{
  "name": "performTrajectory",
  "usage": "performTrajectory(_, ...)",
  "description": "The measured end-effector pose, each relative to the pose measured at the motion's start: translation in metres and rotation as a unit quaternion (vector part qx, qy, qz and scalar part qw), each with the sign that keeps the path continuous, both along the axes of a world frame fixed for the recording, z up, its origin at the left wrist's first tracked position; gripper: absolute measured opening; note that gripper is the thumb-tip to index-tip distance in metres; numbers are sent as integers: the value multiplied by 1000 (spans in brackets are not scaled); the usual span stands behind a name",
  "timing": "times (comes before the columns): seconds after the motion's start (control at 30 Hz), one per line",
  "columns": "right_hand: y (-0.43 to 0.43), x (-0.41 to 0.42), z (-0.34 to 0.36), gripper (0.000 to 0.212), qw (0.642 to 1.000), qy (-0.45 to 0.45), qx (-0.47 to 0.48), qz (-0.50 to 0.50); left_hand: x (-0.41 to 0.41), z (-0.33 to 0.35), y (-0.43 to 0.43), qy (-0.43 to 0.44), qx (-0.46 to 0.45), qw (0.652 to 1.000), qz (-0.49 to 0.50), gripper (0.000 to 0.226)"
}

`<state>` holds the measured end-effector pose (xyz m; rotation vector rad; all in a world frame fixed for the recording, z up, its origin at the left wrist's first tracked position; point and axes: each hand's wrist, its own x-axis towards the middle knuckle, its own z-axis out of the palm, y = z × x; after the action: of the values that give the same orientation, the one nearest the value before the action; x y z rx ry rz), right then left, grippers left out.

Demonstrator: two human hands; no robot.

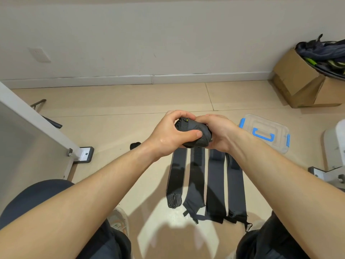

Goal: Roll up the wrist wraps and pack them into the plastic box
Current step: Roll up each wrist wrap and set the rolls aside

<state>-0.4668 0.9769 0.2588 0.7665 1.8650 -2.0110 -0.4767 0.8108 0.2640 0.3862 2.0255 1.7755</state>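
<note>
A rolled black wrist wrap [194, 132] is held above the floor between both hands. My left hand [170, 134] grips its left side, thumb laid across the front. My right hand [219, 133] grips its right end, fingers curled round it. Below the hands several flat black wrist wraps [216, 184] lie side by side on the tiled floor, their frayed ends towards me. The clear plastic box [268, 134] with blue handle and blue clips sits on the floor just right of my right hand, lid on.
A white metal frame leg with a black foot plate [85, 153] stands at left. A cardboard box [306, 85] stuffed with dark clothing sits at the far right by the wall. A small black item [135, 145] lies on the floor left of the wraps.
</note>
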Motion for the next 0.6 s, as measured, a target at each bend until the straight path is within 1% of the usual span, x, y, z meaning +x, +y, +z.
performTrajectory(0.03, 0, 0, 0, 25, 1000, 5, -14, 1, 1, 1, 0, -1, 5, 1000, -1, 36)
performTrajectory(0.07, -1, 0, -1, 20, 1000, 23, -15, -9, 1, 2, 0, -3, 9, 1000, -3, 34)
performTrajectory(0.13, -4, 1, -2, 8, 993, 107, 30, -49, 1, 4, -1, -19, 18, 1000, -3, 30)
performTrajectory(0.2, -8, 0, -2, 12, 971, 210, 94, -69, -2, 6, -2, -49, 34, 998, 10, 27)
performTrajectory(0.27, -11, 0, -2, 16, 959, 257, 113, -26, -7, 8, -5, -78, 62, 994, 43, 20)
performTrajectory(0.33, -13, 1, -2, 20, 956, 269, 112, 33, -11, 9, -8, -99, 84, 988, 78, 11)
performTrajectory(0.4, -13, 3, -1, 23, 957, 259, 113, 67, -11, 10, -9, -126, 99, 982, 95, 10)
performTrajectory(0.47, -15, 6, 2, 23, 961, 242, 102, 89, -11, 11, -9, -163, 114, 975, 100, 17)
performTrajectory(0.6, -14, 7, 9, 47, 970, 224, 58, 78, -9, 17, -11, -196, 125, 970, 66, 38)
